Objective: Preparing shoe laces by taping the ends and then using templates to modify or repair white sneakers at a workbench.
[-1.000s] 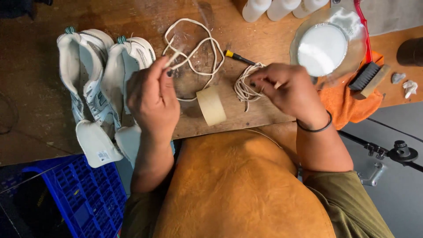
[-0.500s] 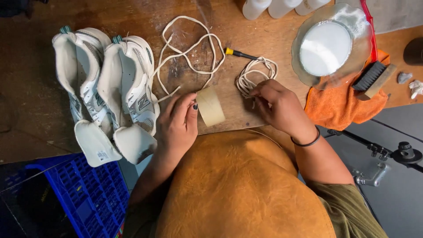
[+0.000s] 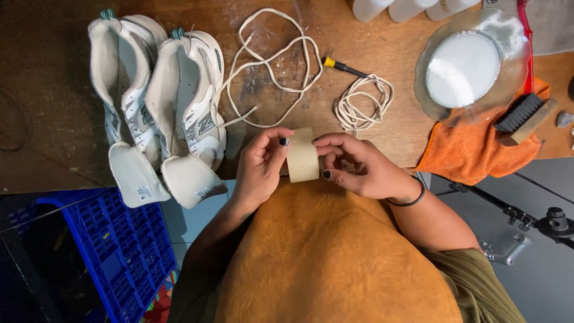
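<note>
Both hands hold a roll of beige tape [image 3: 302, 155] upright over the table's near edge. My left hand [image 3: 260, 164] grips its left side, thumb on the rim. On the roll's right side, my right hand [image 3: 359, 164] pinches it with thumb and fingers. A pair of white sneakers [image 3: 161, 101] without laces lies on the wooden table [image 3: 60, 143] to the left, tongues pulled out toward me. One loose white shoelace [image 3: 269, 66] is spread out beyond my hands. A second shoelace [image 3: 362, 101] is coiled to the right of it.
A small tool with a yellow handle [image 3: 341, 66] lies by the coiled lace. A clear dish of white liquid [image 3: 466, 66], a brush [image 3: 523, 113] and an orange cloth [image 3: 478, 152] sit at the right. White bottles [image 3: 406, 7] stand at the far edge. A blue crate [image 3: 107, 251] is below left.
My right hand left the coiled lace and came to the tape roll. My left hand lifted the roll from the table, and both now hold it at the near edge.
</note>
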